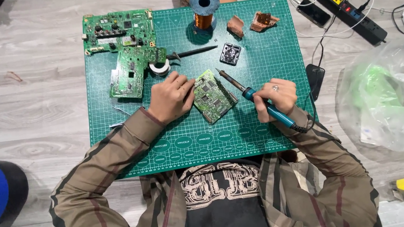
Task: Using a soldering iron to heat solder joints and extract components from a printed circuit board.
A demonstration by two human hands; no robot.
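Observation:
A small green circuit board (214, 97) lies tilted in the middle of a green cutting mat (255, 51). My left hand (169, 98) rests on the mat with its fingers pressed against the board's left edge. My right hand (277, 98) is closed around the blue handle of a soldering iron (253, 97), whose dark tip points up and left, just above the board's top corner.
Two larger green circuit boards (118, 31) (131, 71) lie at the mat's top left, near a solder roll (160, 67) and a dark probe tool (192, 53). A copper wire spool (203, 12), brown parts (236, 26), a power strip (347, 10) and a plastic bag (388, 99) surround the mat.

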